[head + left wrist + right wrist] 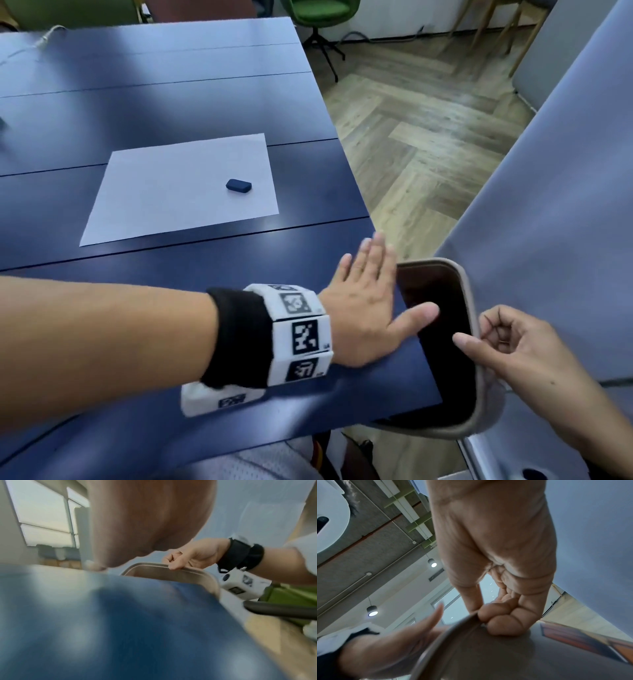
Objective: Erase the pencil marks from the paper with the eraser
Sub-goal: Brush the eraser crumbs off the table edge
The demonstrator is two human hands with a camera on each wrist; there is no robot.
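Observation:
A white sheet of paper (pixel 178 188) lies on the blue table (pixel 171 102); I see no pencil marks on it from here. A small dark blue eraser (pixel 238 186) rests on the sheet near its right edge. My left hand (pixel 370 294) lies flat with straight fingers on the table's right edge, well in front of the paper. My right hand (pixel 513 346) pinches the rim of a grey bin (pixel 471 308) held against the table edge just below the left hand. The right wrist view shows thumb and curled fingers (pixel 501 616) clamped on that rim.
Wood floor (pixel 428 137) lies beyond the table's right edge. A grey partition panel (pixel 548 205) stands at the right. A green chair (pixel 322 13) stands behind the table. A white cable (pixel 44 37) lies at the far left corner.

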